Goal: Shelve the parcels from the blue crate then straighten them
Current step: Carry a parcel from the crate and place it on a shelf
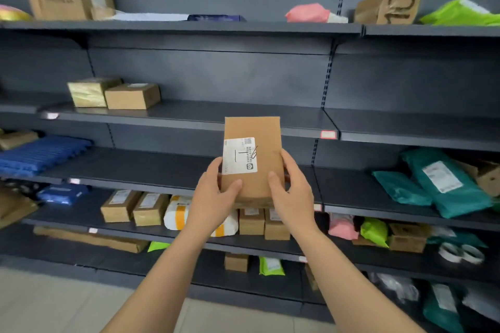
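I hold a brown cardboard parcel (263, 132) with a white shipping label upright in front of the dark grey shelving. My left hand (213, 197) grips its lower left edge and my right hand (293, 192) grips its lower right edge. The parcel hovers level with the front lip of the second shelf (189, 116), over the third shelf (140, 167). The blue crate is not in view.
Two small boxes (113, 93) sit at the left of the second shelf. Blue packs (40, 154) lie at the left and teal mailers (438, 184) at the right of the third shelf. Several boxes and bags (151, 208) stand on the fourth shelf below my hands.
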`<action>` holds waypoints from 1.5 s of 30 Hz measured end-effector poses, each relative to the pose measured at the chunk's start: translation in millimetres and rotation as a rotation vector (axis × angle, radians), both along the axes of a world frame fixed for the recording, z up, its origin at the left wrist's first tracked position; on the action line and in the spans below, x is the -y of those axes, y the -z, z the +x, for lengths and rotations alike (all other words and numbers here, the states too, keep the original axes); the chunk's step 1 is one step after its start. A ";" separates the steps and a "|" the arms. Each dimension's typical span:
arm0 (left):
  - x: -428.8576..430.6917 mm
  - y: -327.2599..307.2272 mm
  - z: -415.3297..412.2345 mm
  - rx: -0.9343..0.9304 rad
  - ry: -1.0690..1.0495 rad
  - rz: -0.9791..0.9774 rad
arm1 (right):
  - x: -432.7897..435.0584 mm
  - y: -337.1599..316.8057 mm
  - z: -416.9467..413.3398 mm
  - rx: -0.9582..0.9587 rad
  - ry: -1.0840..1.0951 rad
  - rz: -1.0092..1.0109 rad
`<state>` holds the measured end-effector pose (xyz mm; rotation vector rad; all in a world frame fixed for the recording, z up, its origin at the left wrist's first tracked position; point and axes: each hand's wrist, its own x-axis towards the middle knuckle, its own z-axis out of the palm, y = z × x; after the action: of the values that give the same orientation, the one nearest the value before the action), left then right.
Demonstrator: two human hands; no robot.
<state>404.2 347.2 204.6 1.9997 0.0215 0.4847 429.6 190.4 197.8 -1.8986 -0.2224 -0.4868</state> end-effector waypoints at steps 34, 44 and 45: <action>-368.7 -70.0 411.9 -0.154 -0.138 0.400 | -360.7 -71.3 444.7 -0.092 -0.320 -0.325; -412.8 -67.0 479.8 -0.201 -0.231 0.662 | -410.4 -68.1 512.5 -0.116 -0.263 -0.504; -414.6 -66.3 481.6 -0.187 -0.241 0.720 | -413.4 -67.1 513.4 -0.109 -0.252 -0.516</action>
<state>885.8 761.8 270.9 2.7650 0.2349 0.4976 942.9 603.7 264.9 -2.3480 -0.5489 -0.1586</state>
